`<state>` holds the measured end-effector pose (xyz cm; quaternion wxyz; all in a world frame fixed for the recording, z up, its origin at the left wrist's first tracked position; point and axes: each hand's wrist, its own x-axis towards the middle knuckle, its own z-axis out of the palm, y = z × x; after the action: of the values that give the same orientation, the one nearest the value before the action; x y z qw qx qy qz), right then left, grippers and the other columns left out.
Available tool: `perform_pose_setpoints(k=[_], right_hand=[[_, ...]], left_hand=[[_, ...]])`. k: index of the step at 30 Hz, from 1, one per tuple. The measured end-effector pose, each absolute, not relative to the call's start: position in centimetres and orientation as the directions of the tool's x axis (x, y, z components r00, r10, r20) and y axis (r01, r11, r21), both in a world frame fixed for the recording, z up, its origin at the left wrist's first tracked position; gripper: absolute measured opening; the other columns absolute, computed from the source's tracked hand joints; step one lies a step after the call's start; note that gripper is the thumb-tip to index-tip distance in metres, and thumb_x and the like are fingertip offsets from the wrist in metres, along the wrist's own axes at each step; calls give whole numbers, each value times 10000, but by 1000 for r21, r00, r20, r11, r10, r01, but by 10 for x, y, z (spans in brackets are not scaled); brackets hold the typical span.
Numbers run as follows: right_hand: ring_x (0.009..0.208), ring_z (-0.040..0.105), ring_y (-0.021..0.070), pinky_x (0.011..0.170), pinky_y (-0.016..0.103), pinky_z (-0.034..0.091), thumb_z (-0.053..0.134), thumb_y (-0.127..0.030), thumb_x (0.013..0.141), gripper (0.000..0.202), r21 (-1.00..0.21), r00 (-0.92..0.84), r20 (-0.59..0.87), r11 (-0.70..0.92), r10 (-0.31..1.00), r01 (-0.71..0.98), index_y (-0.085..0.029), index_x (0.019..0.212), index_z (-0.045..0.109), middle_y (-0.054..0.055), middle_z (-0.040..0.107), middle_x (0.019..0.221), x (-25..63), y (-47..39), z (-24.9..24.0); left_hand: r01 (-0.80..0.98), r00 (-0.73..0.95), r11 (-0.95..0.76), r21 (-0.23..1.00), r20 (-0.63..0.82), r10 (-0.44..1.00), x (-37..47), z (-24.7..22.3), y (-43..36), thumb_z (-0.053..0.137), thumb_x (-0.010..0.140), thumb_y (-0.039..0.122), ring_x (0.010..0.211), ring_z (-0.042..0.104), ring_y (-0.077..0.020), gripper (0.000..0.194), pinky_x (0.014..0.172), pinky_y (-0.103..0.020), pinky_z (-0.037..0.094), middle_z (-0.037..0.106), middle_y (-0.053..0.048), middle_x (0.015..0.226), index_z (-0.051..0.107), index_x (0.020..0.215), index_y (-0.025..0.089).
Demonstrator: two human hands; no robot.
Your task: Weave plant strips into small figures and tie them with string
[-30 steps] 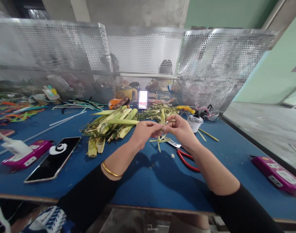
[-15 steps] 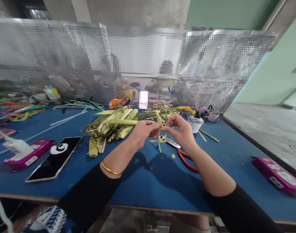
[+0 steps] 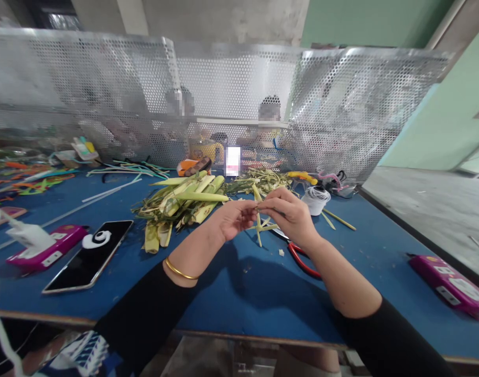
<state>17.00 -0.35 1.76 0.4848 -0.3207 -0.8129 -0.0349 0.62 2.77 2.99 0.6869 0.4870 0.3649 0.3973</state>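
Observation:
My left hand (image 3: 239,217) is closed in a pinch, its fingertips meeting those of my right hand (image 3: 289,212). Between them is a thin pale-green leaf strip (image 3: 257,192); its upper end shows above the fingers and the pinched part is hidden. Just below the fingertips, crossed strip ends (image 3: 260,228) point sideways and downward; whether they touch the table cannot be made out. Red-handled scissors (image 3: 298,256) lie under my right wrist, blades partly covered. Left of my hands lies a heap of green leaf stalks (image 3: 192,196).
On the blue table (image 3: 231,309) are a black phone (image 3: 88,256), a magenta power strip (image 3: 46,248), another magenta power strip (image 3: 447,280), a white cord spool (image 3: 315,200) and leaf scraps (image 3: 263,180). A perforated metal screen (image 3: 231,78) stands behind; people show through it.
The fingers of my right hand have moved left, and now meet my left fingertips more closely. The strip's upper end sits slightly lower. Both forearms stay nearly in place.

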Motion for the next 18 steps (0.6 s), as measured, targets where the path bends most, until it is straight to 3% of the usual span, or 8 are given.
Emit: perform_pose_setpoints(k=[3,6,10,18], right_hand=[[797,589,173,703,322,492,553,-229,904,175,-225,-316,819,775,479,590,-261,937,722,42,600,862,170,-3,16],[780,585,171,689,314,483,556,-236,902,167,-242,-275,827,751,491,615,-259,890,721,37,596,844,168,-3,13],[777,578,176,698,322,476,540,-220,898,172,-272,-264,809,733,525,623,-239,838,700,43,585,840,166,-2,12],[803,564,193,725,328,449,575,-186,836,126,-451,-115,732,604,672,657,-205,715,603,46,571,832,165,-3,16]], left_hand=[[-273,418,454,848,-320,850,7,30,28,665,736,135,461,483,-63,201,440,-175,418,533,8,482,587,553,159],[-285,384,464,839,-343,857,8,30,27,665,754,124,474,484,-65,221,468,-186,437,551,2,485,600,546,160],[-257,340,353,900,-257,904,11,29,23,628,786,104,481,498,-61,241,501,-185,443,571,5,496,616,549,152],[-154,195,-45,987,75,978,22,19,19,654,777,181,526,593,-101,151,593,-238,507,638,-1,556,657,630,147]])
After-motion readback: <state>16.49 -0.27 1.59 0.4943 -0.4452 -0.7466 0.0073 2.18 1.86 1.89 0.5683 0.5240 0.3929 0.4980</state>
